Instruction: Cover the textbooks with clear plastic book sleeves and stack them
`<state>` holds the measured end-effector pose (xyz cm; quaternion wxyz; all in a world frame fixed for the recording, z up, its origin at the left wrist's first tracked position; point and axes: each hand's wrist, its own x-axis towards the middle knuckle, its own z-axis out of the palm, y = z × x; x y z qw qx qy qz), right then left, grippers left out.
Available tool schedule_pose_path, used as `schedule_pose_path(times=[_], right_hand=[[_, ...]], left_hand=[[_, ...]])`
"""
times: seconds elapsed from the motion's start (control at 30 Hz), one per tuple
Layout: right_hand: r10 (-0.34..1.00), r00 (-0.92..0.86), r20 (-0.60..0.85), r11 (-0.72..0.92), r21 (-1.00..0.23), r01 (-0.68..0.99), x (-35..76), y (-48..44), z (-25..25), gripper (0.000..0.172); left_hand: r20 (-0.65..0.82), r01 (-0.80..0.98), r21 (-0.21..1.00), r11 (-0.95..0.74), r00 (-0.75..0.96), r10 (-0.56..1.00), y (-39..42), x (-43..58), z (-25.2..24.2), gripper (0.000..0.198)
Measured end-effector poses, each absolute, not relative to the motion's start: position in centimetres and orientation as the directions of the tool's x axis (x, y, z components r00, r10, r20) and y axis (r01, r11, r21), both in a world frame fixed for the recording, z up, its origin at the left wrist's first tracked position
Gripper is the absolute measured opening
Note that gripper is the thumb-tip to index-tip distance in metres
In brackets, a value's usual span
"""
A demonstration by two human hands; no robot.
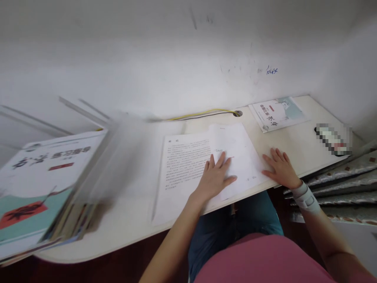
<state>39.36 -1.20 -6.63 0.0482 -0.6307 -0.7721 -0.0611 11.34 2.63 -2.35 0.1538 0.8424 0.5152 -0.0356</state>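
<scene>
My left hand [216,176] lies with fingers spread on a white sheet of paper [238,147] that carries a little print and a small red mark. This sheet overlaps a printed page [187,169] full of text lines on its left. My right hand [279,168] rests on the white desk at the sheet's right edge, fingers apart and nothing in them. A pale band is around the right wrist. Whether the right thumb touches the sheet, I cannot tell.
A stack of booklets [55,169] stands at the desk's left end, blurred on its right side. A teal and white booklet [279,114] lies at the back right, near a pixelated phone-like object [332,139]. A yellow cable [203,113] runs along the wall into a desk hole [237,113].
</scene>
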Motion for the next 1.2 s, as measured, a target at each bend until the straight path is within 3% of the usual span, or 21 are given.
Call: schedule_pose_path(times=[0.27, 0.53, 0.93, 1.2], right_hand=[[0.969, -0.198, 0.146, 0.195, 0.034, 0.98, 39.5, -1.1, -6.6, 0.059], [0.971, -0.19, 0.143, 0.191, 0.01, 0.982, 39.5, -1.1, -6.7, 0.059], [0.976, -0.196, 0.095, 0.205, -0.1, 0.974, 38.2, -1.2, -6.1, 0.056], [0.982, -0.179, 0.061, 0.184, -0.09, 0.979, 38.4, -0.9, -5.6, 0.058]], left_hand=[[-0.15, 0.809, 0.325, -0.49, 0.555, 0.818, 3.5, 11.2, -3.0, 0.066], [0.084, 0.739, 0.574, -0.353, 0.376, 0.923, 3.3, 10.0, -5.3, 0.08], [0.07, 0.774, 0.361, -0.52, 0.534, 0.843, 2.3, 9.3, -6.2, 0.082], [0.01, 0.845, 0.332, -0.418, 0.44, 0.898, 3.3, 10.1, -5.8, 0.089]])
